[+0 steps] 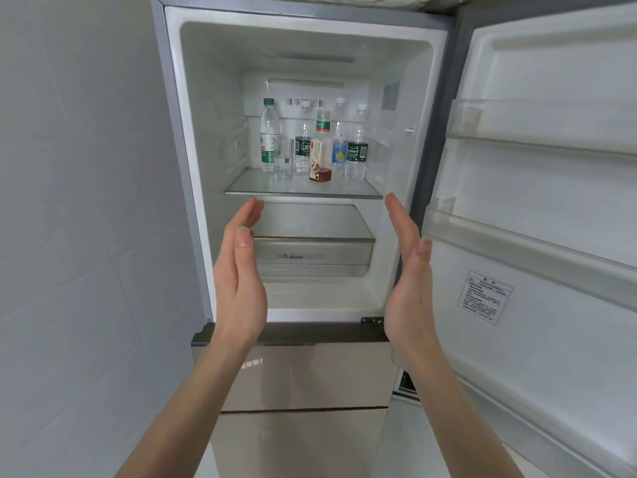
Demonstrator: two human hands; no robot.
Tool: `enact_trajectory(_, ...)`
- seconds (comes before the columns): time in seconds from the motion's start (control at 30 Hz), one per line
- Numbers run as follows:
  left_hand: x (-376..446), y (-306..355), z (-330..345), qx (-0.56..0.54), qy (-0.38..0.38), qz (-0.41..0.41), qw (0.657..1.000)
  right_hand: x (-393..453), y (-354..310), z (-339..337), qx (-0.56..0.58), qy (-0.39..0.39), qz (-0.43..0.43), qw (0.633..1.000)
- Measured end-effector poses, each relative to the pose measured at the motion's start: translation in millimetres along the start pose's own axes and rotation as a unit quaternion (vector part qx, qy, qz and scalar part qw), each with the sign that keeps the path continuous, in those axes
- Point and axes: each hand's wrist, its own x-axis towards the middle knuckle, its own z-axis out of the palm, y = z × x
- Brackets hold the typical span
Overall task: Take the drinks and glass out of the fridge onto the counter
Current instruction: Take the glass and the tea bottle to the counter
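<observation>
So basically nothing is out yet, as far as I can tell. The fridge (179, 167) is open and everything sits on the glass shelf (303, 188) up at about 12 o'clock from the hands. No counter in view, so the whole job looks like it's ahead.

Left to right: the left hand (241, 270) is raised below the shelf's front edge, palm facing inward, fingers straight and together, holding nothing. On the shelf, the tall green-capped bottle (269, 136) is clear ribbed plastic with a green and white label. Just beside it at its 4 o'clock stands the glass (284, 160), a plain clear cylinder, really hard to spot against the white wall. Then a dark-label bottle (303, 146), and in front of it the small flat-sided bottle (320, 160) with reddish-brown liquid low down. Behind that a clear bottle with a green neck band (324, 124), then a blue and yellow label bottle (339, 150), and another dark-label bottle (357, 150) far right.

The right hand (410, 270) mirrors the left, fingers straight, close together, empty, near the open door (534, 201), which is smooth white plastic with clear bins.
</observation>
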Motion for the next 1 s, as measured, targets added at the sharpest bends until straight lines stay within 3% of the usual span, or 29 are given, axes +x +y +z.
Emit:
enact_trajectory(0.6, 131, -104, -22, -0.021, -0.004, 0.037, 0.999, 121, 67, 118, 0.027, 0.074, -0.047, 0.996)
enact_trajectory(1.0, 181, -149, -4, -0.028, -0.024, 0.03, 0.999, 174, 105, 141, 0.017, 0.078, -0.024, 0.996)
